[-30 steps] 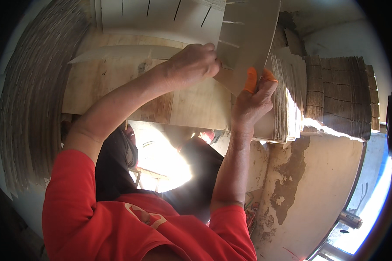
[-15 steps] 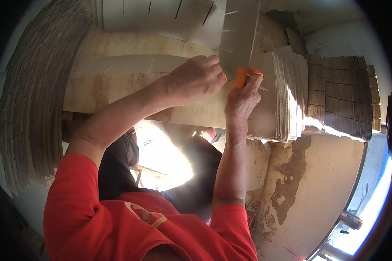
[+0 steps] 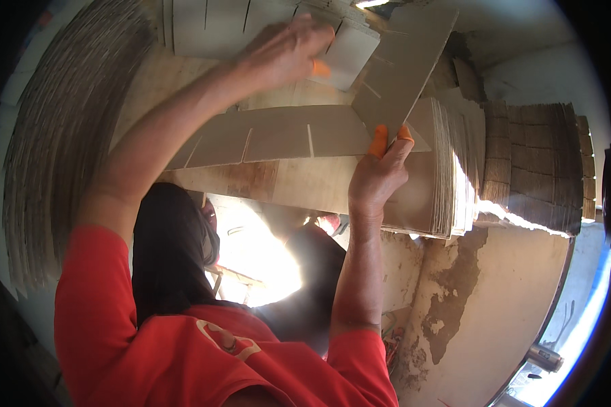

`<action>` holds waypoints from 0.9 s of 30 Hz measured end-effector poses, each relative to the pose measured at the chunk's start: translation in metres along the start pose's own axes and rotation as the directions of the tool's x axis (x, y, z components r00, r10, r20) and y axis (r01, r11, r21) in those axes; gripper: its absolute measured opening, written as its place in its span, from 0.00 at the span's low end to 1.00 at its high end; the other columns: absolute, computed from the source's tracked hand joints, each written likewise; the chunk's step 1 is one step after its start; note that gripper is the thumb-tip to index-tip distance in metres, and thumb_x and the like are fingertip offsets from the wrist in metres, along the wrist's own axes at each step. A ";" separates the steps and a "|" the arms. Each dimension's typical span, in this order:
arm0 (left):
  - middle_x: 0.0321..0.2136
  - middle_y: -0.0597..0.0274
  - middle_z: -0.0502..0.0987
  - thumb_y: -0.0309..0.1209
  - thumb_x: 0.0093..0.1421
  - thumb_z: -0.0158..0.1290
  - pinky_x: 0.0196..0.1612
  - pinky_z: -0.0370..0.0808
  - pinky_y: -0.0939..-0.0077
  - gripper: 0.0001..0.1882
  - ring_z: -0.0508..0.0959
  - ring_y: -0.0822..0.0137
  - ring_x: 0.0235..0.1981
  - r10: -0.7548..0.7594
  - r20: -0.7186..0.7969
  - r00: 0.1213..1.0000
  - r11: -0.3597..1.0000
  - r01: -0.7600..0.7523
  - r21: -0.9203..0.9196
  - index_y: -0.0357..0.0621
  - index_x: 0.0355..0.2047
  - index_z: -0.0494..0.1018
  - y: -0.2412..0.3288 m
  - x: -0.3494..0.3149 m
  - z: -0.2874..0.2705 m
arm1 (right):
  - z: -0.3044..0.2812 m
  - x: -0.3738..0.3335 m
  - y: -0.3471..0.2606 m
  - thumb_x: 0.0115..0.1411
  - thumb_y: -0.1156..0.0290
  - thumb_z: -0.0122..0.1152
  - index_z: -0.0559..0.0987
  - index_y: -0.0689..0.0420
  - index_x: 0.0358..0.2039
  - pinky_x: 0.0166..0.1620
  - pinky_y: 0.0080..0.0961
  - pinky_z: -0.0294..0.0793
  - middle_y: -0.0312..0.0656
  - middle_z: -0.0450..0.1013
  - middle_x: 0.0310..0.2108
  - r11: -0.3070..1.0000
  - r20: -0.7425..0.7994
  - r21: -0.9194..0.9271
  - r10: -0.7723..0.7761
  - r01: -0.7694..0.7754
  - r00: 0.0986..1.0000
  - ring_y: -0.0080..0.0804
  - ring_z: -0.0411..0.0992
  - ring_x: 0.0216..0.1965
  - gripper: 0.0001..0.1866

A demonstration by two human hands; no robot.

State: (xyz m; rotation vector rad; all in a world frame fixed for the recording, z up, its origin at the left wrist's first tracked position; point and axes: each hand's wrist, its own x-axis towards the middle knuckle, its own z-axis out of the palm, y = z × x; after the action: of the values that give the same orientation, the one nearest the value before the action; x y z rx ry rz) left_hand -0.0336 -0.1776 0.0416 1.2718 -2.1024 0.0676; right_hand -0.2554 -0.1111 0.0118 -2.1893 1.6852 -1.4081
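Note:
Orange covers sit on fingertips of both hands. My right hand point(image 3: 380, 180) pinches slotted cardboard strips where they meet. One long strip point(image 3: 275, 132), with slots along its near edge, runs left from the grip above the wooden board. Another strip point(image 3: 404, 61) slants up and away to the right, its slots on the left edge. My left hand point(image 3: 288, 54), slightly blurred, is over a stack of slotted cardboard sheets point(image 3: 217, 30) at the back. Its thumb and fingers are apart, and nothing shows between them.
Beneath the strips lies a pale wooden board point(image 3: 292, 176). Upright cardboard pieces point(image 3: 448, 169) are packed on the right, with darker cardboard bundles point(image 3: 540, 159) beyond. A tall cardboard stack point(image 3: 68, 149) lines the left. My dark-trousered legs point(image 3: 170, 251) are below the board.
My left hand has left the spot beside my right hand and moved up and away to the back stack. The long strip now stands more upright, and the other strip leans further right.

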 end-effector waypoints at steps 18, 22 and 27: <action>0.32 0.55 0.71 0.28 0.54 0.44 0.47 0.67 0.61 0.08 0.71 0.56 0.42 0.051 -0.043 0.998 0.893 -0.026 0.449 0.43 0.34 0.69 -0.127 0.044 0.082 | 0.003 0.005 -0.003 0.61 0.80 0.54 0.69 0.60 0.50 0.29 0.12 0.70 0.40 0.75 0.38 0.992 -0.073 0.123 -0.031 0.040 0.997 0.20 0.69 0.23 0.16; 0.33 0.53 0.72 0.28 0.53 0.45 0.45 0.67 0.60 0.07 0.71 0.54 0.42 0.199 -0.057 0.978 0.792 -0.127 0.597 0.43 0.32 0.70 -0.131 0.028 0.080 | 0.005 0.006 -0.007 0.61 0.79 0.55 0.69 0.60 0.50 0.30 0.12 0.71 0.41 0.75 0.38 0.985 -0.099 0.154 -0.059 0.074 0.993 0.19 0.71 0.25 0.16; 0.33 0.54 0.72 0.27 0.52 0.45 0.44 0.66 0.55 0.07 0.70 0.50 0.41 -0.038 0.063 0.997 0.971 0.021 0.240 0.44 0.32 0.71 -0.120 0.031 0.067 | 0.003 0.003 -0.003 0.61 0.79 0.55 0.69 0.61 0.49 0.30 0.13 0.72 0.42 0.75 0.37 0.986 -0.100 0.158 -0.035 0.051 0.994 0.20 0.73 0.26 0.15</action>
State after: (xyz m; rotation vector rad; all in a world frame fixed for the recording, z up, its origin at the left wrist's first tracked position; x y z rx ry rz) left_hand 0.0190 -0.2893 -0.0273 1.4636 -2.1823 0.2762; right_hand -0.2507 -0.1138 0.0138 -2.1151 1.5005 -1.6240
